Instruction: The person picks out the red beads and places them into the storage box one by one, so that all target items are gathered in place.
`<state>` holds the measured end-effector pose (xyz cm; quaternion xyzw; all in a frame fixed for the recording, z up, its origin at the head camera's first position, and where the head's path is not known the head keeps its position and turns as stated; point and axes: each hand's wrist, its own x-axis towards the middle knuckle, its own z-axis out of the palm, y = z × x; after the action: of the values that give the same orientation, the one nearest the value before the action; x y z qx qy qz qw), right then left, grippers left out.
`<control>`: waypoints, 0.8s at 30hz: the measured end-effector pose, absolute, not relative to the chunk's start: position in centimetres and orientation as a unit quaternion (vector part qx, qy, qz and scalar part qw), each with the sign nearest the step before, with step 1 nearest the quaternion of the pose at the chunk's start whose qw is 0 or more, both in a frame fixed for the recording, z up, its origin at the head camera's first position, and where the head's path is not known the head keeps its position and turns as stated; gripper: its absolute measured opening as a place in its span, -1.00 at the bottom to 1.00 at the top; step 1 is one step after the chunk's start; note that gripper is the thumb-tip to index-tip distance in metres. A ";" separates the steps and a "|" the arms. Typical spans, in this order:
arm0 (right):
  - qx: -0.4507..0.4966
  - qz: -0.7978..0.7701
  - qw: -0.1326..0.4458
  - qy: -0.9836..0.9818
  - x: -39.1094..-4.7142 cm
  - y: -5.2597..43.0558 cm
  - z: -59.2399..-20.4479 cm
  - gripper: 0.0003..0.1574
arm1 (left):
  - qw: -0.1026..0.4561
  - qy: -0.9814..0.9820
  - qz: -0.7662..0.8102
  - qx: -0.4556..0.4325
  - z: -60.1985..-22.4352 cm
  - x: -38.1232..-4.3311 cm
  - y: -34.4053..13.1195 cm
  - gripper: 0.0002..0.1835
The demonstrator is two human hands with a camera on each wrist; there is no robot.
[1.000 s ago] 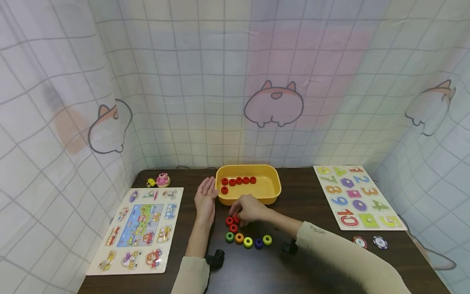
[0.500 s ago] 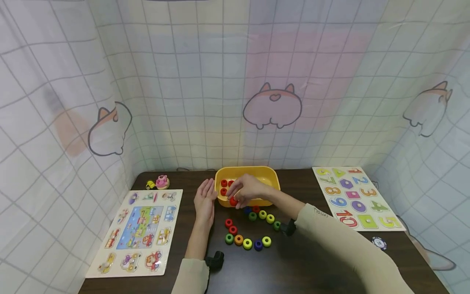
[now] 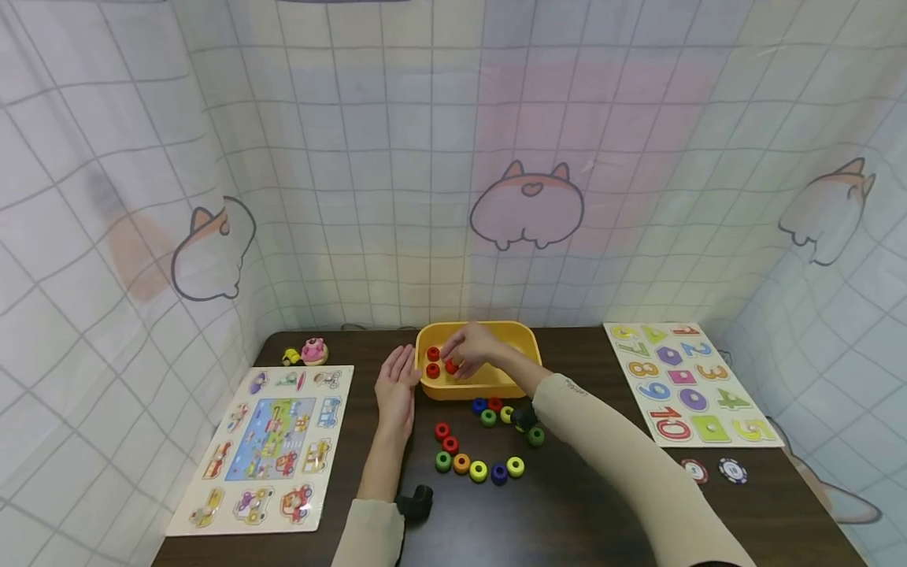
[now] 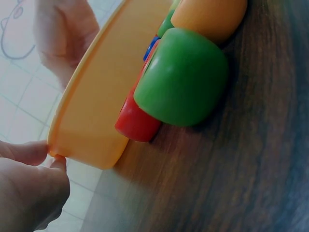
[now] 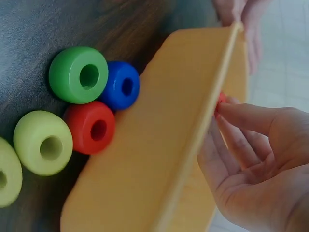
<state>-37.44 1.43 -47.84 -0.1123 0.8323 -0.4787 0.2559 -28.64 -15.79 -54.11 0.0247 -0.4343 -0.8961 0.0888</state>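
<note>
My left hand (image 3: 395,394) is at the left end of a yellow plastic bin (image 3: 489,391). In the left wrist view its thumb and a finger (image 4: 59,162) pinch the bin's rim at a corner. My right hand (image 3: 473,348) reaches inside the bin and pinches a red bead (image 5: 221,97), mostly hidden by the fingers and the bin wall. Left of that hand, two red beads (image 3: 433,371) show on the bin floor; the hand covers the others. In front of the bin lie thick holed beads, among them a red bead (image 3: 442,431), a green bead (image 4: 186,79) and a blue bead (image 5: 120,86).
A picture puzzle board (image 3: 272,449) lies on the left, with a pink toy (image 3: 314,351) and a small yellow toy (image 3: 291,357) behind it. To the right are a number puzzle board (image 3: 690,382), a red poker chip (image 3: 694,471) and a blue poker chip (image 3: 733,471).
My right hand picked up a red bead from the table in front of the bin and carried it up over the rim into the bin. The left hand stays at the bin's left end.
</note>
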 end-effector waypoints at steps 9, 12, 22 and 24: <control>-0.098 -0.476 0.242 0.840 -37.8 0.1 -49.6 -0.65 | 0.093 -0.438 -0.894 0.024 -54.0 -28.6 -15.7 -0.33; -0.097 -0.479 0.238 0.839 -37.8 0.1 -49.8 -0.63 | 0.094 -0.437 -0.894 0.023 -54.2 -28.7 -15.7 -0.33; -0.163 -0.476 0.217 0.836 -35.9 2.0 -47.5 -0.68 | 0.108 -0.446 -0.887 0.045 -55.5 -29.6 -15.4 -0.37; -0.185 -0.478 0.211 0.832 -35.0 2.2 -46.8 -0.70 | 0.116 -0.447 -0.886 0.042 -55.6 -29.6 -15.4 -0.38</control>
<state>-34.99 2.22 -46.81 -0.1846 0.8323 -0.4782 0.2111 -29.60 -15.41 -55.62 0.0425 -0.4474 -0.8858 0.1155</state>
